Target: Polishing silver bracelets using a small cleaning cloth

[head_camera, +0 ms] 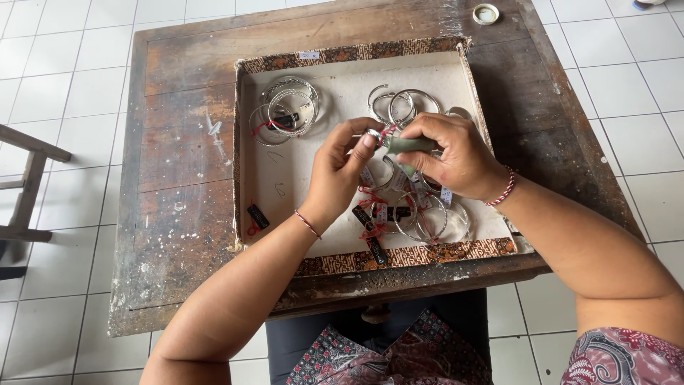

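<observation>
I see my left hand point(340, 165) raised over the shallow tray point(356, 53) on the bench point(178, 178), fingertips pinching a small silver ring point(373, 134). My right hand point(456, 157), wrist bent inward, grips a green-handled tool point(412, 145) touching that ring at mid-tray.

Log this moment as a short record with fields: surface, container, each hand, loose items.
surface: worn wooden table on white tiled floor
container: shallow tray with patterned rim
left hand: left hand pinches a small silver ring
right hand: right hand grips a grey-green tool against the ring
loose items: silver bangles with red strings, black tags
off tray: small round lid at table corner
</observation>
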